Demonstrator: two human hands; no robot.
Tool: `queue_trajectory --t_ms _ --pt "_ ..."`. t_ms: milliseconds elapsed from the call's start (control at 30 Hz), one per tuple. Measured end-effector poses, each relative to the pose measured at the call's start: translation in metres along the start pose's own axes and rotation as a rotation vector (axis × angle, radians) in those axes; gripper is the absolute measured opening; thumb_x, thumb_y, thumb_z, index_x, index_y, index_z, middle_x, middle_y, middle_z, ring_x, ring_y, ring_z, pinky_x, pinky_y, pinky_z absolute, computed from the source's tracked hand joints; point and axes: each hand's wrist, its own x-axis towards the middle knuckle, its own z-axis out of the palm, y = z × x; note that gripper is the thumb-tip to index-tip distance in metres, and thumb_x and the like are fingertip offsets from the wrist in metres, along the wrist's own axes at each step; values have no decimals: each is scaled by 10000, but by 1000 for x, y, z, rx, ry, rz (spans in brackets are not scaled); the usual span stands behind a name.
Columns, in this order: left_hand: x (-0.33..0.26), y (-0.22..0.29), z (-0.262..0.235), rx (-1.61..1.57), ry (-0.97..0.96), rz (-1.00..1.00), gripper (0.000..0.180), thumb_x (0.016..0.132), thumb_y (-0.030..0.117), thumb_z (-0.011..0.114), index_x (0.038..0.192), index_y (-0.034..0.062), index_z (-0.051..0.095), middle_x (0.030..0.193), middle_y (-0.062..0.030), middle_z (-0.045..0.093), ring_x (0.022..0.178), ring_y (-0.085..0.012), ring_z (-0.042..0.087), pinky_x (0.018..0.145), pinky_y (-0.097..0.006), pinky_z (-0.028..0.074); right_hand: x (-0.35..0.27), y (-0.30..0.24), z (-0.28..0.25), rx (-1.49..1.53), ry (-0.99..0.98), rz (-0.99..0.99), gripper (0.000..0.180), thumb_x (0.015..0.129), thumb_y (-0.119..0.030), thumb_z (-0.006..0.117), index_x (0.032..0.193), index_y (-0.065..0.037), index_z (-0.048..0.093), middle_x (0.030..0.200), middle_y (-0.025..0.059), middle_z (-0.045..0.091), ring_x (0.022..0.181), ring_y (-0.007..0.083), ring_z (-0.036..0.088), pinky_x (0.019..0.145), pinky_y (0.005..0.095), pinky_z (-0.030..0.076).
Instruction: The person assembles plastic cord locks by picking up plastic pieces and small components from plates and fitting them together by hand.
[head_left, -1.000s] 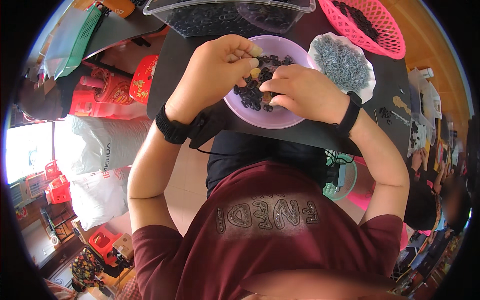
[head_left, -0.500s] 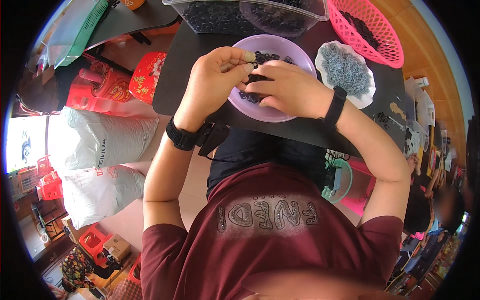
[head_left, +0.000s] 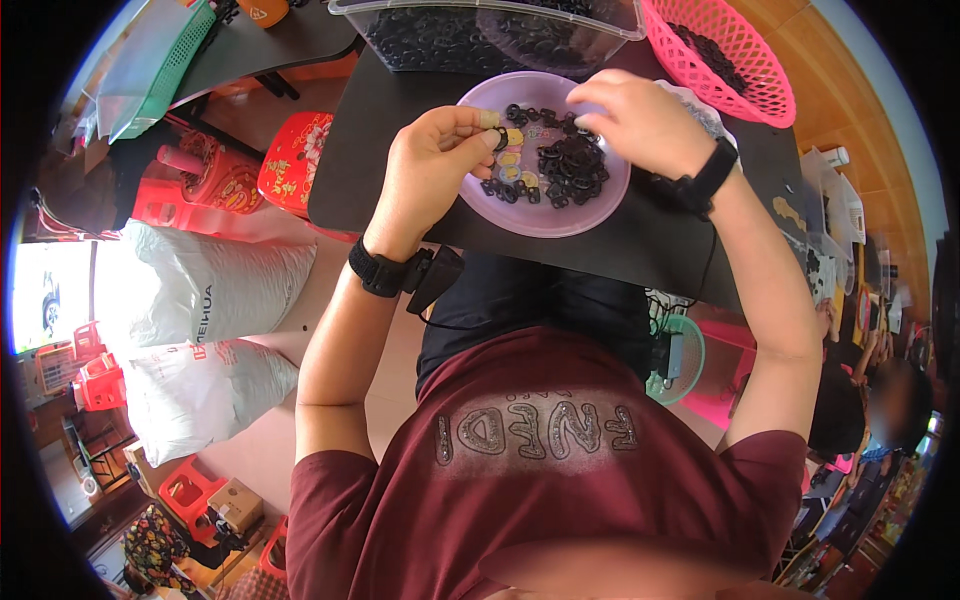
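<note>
A lilac plastic bowl (head_left: 470, 205) sits on the dark table with a pile of small black ring-like pieces (head_left: 575, 168) inside. Over its left side, my left hand (head_left: 440, 150) pinches one black ring-like piece (head_left: 501, 138) between thumb and fingertips. One of those fingertips has a pale wrap. My right hand (head_left: 655, 125) is raised over the bowl's right rim, fingers bent and apart, with nothing visible between them. Behind it a white scalloped plate (head_left: 728, 122) is mostly hidden, with a little of its small grey pieces showing.
A clear bin (head_left: 500, 45) of black pieces stands at the back, beside a pink basket (head_left: 770, 85) holding more. Left of the table are a red stool (head_left: 295, 160) and white sacks (head_left: 215, 280). Other people are at the far right.
My right hand has left the pieces in the bowl and moved right and up, partly covering the white plate. My left hand stays near the bowl's left side, still pinching.
</note>
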Motion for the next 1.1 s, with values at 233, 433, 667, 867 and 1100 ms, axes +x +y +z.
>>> queue_trajectory --t_ms 233,433,667,867,1100 --pt "-1 -4 -1 -125 -21 -26 237 916 43 648 1128 -63 629 895 -57 666 757 -96 614 694 -227 507 -51 71 -36 -90 100 367 319 833 -215 678 1104 -48 664 1065 173 657 1040 328 618 898 404 489" --pt "-5 0 4 -88 -51 -39 228 922 55 644 1121 -55 637 931 -67 684 761 -89 613 694 -224 515 -69 90 -28 90 -83 508 237 810 -146 715 1007 -20 678 954 164 680 906 291 651 814 369 500" --pt "-12 4 7 -48 -72 -71 232 926 77 643 1118 -54 643 955 -72 703 768 -80 613 695 -224 523 -70 82 -32 277 80 669 141 856 -100 666 959 -5 682 830 137 683 719 237 665 675 356 518" --pt "-11 4 12 -54 -88 -72 234 924 83 643 1112 -57 642 910 -61 692 746 -81 612 682 -225 515 -73 75 -37 181 89 626 137 864 -100 659 958 -4 681 798 89 673 649 161 647 605 307 511" --pt "-10 4 15 -63 -97 -72 244 916 92 653 1107 -60 644 888 -61 687 743 -87 615 679 -225 514 -42 -10 -10 466 15 249 145 883 -134 683 966 -15 695 773 40 672 609 103 613 579 248 488"
